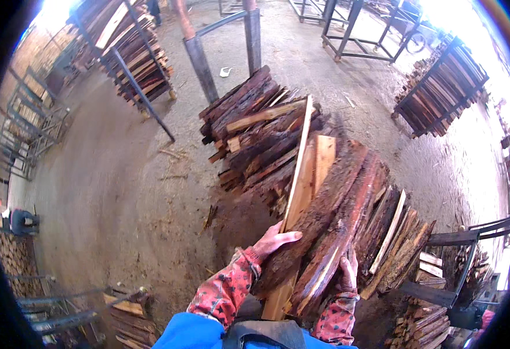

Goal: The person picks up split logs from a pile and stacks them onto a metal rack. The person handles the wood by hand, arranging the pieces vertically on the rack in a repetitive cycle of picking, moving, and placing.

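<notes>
"While a person (pixel 191 333) in red patterned sleeves (pixel 223 294) holds an armful of boards (pixel 320 215), how are the hands placed?"

"The left hand (pixel 275 238) grips the armful's left edge, thumb laid over the top; the right hand (pixel 348 272) clasps its right edge, thumb pointing up the wood. The other fingers are partly hidden."

"And the surfaces?"

"Dark, rough bark (pixel 345 168) on top, bare pale timber (pixel 324 154) at the far end."

"What surrounds the armful?"

"A woodpile (pixel 261 136) beyond it to the left, another stack (pixel 403 247) just to its right."
</notes>
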`<state>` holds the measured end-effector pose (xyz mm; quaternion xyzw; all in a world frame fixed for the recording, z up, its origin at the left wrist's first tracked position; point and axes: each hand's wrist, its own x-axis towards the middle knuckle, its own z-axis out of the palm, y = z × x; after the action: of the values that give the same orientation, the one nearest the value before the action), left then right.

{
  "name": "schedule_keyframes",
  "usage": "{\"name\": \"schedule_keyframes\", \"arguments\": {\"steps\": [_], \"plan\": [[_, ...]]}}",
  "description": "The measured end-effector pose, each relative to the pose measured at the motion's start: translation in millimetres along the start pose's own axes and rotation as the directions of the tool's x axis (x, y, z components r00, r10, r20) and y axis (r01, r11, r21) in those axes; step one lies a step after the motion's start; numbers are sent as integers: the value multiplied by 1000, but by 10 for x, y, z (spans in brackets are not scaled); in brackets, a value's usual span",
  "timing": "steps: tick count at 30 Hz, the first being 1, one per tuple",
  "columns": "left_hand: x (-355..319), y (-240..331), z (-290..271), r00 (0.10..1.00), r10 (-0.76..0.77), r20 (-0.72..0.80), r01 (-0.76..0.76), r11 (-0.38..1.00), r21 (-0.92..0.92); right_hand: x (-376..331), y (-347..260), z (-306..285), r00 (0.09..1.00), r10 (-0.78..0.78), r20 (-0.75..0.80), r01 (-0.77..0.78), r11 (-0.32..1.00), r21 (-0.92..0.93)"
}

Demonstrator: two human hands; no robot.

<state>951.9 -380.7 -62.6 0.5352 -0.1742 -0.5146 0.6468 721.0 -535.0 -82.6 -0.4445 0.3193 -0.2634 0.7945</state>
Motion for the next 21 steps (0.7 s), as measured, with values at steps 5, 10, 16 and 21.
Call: {"name": "schedule_keyframes", "arguments": {"steps": [5,10,16,21], "plan": [[-2,-108,143,990,-108,-96,102,992,-72,171,-53,-121,997,73,38,-70,995,-76],[352,-289,40,986,-112,-128,110,994,-18,477,105,-175,998,53,19,-52,997,-65],[894,-411,-282,994,-105,-5,105,994,-37,957,675,-303,992,-124,4,124,988,-90],[1520,-475,-613,999,-24,29,18,982,187,1468,1230,-290,976,-213,-44,217,963,161]]}}
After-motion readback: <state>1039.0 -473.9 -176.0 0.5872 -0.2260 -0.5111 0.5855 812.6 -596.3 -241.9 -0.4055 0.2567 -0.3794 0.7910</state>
